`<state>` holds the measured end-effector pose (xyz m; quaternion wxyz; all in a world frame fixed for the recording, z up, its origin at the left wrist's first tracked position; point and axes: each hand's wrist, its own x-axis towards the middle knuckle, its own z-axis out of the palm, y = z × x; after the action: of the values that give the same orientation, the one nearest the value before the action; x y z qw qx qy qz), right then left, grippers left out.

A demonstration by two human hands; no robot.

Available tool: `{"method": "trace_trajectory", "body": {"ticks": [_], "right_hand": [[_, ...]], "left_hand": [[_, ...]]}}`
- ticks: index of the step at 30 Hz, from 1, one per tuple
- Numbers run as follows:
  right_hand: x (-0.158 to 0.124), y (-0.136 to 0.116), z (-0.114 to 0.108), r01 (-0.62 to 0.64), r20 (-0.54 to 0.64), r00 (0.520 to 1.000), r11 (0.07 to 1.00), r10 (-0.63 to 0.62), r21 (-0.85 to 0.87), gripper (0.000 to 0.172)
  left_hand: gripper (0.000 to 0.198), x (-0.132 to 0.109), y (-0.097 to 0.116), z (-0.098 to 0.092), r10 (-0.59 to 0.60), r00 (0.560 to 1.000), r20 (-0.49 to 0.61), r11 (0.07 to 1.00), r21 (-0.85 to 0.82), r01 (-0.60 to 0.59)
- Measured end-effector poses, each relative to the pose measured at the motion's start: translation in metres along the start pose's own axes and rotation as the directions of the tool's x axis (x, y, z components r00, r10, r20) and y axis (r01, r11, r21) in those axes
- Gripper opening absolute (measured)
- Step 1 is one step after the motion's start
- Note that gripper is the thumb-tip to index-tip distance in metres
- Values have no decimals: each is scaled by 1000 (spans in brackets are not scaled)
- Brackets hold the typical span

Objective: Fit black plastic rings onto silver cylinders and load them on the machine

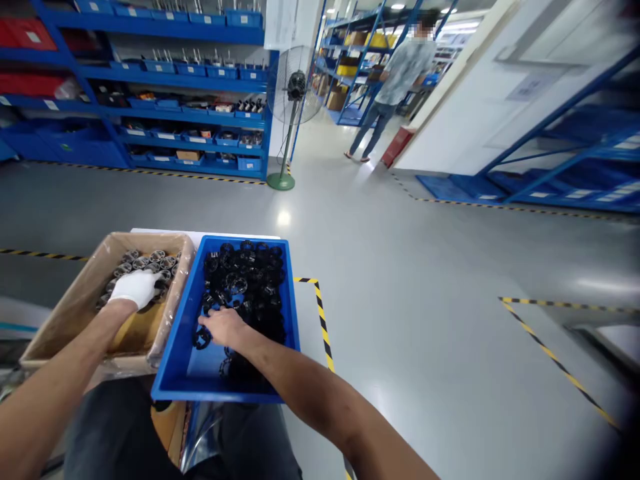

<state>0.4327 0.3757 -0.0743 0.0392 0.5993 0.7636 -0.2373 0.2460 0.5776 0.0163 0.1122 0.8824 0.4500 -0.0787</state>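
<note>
My left hand (135, 288), in a white glove, rests on grey metal ring parts (150, 259) inside a cardboard box lined with plastic (75, 300); its fingers curl down over the parts. My bare right hand (223, 327) reaches into a blue plastic bin (176, 343) full of black ring-shaped parts (247, 277). Its fingers are bent and pinch down among the black rings near the bin's left side. What exactly they hold is hidden under the fingers.
Both containers sit side by side in front of my lap. Blue shelving with bins (190, 100) lines the far wall. A pedestal fan (293, 113) stands on the grey floor. A person (395, 87) stands in the aisle beyond. Yellow-black tape (323, 320) marks the floor.
</note>
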Motion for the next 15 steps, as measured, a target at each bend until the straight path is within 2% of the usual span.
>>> {"method": "trace_trajectory", "body": {"ticks": [4, 7, 8, 10, 11, 12, 13, 14, 15], "right_hand": [[0, 3, 1, 35, 2, 999, 999, -35, -23, 47], [-1, 2, 3, 64, -33, 997, 998, -65, -21, 50], [-2, 0, 5, 83, -42, 996, 996, -84, -16, 50], [-3, -2, 7, 130, -50, 990, 992, -130, 0, 48], [-3, -3, 7, 148, -53, 988, 989, -147, 13, 46], [-2, -4, 8, 159, -56, 986, 987, -157, 29, 44], [-2, -3, 7, 160, -62, 986, 986, -157, 47, 42], [-1, -2, 6, 154, -73, 986, 986, -149, 70, 40], [0, 0, 4, 143, -91, 987, 985, -134, 96, 39]], "left_hand": [[29, -32, 2, -11, -81, 985, -153, 960, -277, 36], [48, -72, 13, -21, -180, 958, -223, 829, -559, 25], [52, -89, 20, -24, -197, 956, -218, 746, -666, 2], [52, -127, 37, -30, -217, 965, -145, 450, -892, -33], [55, -148, 46, -31, -226, 973, -51, 159, -987, -15], [57, -168, 54, -30, -226, 973, 49, -114, -993, 23], [56, -188, 61, -25, -238, 962, 134, -315, -948, 54], [52, -207, 67, -18, -242, 946, 217, -444, -891, 91], [47, -225, 71, -6, -256, 928, 272, -489, -864, 118]]}}
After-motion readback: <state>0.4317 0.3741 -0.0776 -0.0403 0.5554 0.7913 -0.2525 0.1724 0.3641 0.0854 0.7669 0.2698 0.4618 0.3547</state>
